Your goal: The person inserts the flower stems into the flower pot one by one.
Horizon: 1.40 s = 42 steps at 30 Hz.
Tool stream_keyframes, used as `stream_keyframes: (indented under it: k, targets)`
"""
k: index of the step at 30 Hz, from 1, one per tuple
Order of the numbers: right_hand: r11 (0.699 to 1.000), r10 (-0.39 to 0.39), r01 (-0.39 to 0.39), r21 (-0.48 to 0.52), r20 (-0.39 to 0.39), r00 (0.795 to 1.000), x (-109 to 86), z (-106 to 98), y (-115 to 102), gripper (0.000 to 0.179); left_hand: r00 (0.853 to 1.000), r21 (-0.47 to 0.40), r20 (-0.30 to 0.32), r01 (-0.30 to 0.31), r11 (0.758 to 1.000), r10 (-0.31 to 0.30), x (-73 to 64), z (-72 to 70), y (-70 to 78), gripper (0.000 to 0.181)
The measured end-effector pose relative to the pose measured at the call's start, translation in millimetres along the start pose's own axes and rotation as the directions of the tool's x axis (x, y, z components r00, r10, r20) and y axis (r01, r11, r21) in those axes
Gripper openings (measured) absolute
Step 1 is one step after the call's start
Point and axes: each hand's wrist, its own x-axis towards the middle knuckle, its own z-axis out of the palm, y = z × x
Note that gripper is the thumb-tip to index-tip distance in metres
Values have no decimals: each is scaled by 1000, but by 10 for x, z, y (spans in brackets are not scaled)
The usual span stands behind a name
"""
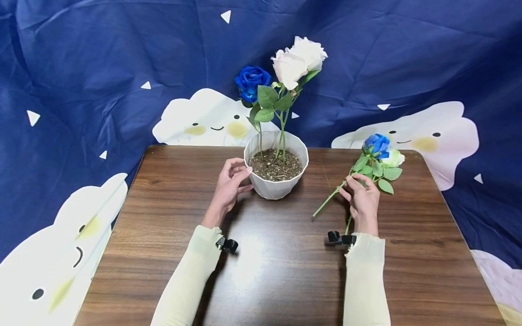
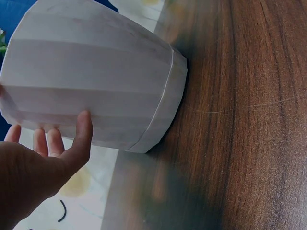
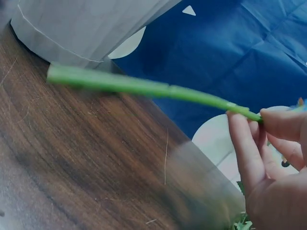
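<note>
A white faceted flowerpot (image 1: 274,189) stands on the table, filled with dark soil (image 1: 277,165). One blue rose (image 1: 253,83) and two white roses (image 1: 290,68) rise from it. My left hand (image 1: 230,184) rests against the pot's left side with fairly straight fingers; in the left wrist view the thumb (image 2: 82,136) lies along its wall. On the right, my right hand (image 1: 363,197) pinches the green stem (image 3: 139,87) of another blue rose (image 1: 377,145) between thumb and fingertips. The stem's cut end points toward the pot. Behind that bloom lies a white rose (image 1: 393,158), partly hidden.
The brown wooden table (image 1: 277,276) has its far edge just behind the pot. A dark blue backdrop cloth (image 1: 122,54) with smiling clouds hangs behind and beside it. Black straps with small mounts (image 1: 341,238) sit on both wrists.
</note>
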Motion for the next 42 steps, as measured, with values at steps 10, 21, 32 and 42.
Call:
stream_keyframes:
  k: [10,21,32,42]
  targets:
    - [997,-63,59,56,71,995,-25,87,-28,18,1000,-3,5,-2,1000,2,-1,11,28,41]
    - [987,-160,156,42,106,981,-85,230,-117,18,1000,2,7,-7,1000,7,14,7,21,42]
    - [976,-209,197,95,137,968,-110,378,-183,18,1000,-4,4,1,1000,-1,-2,8,11,40]
    - [961,-268,249,122,169,949,-176,566,-315,20,1000,1,2,7,1000,-7,-8,5,19,43]
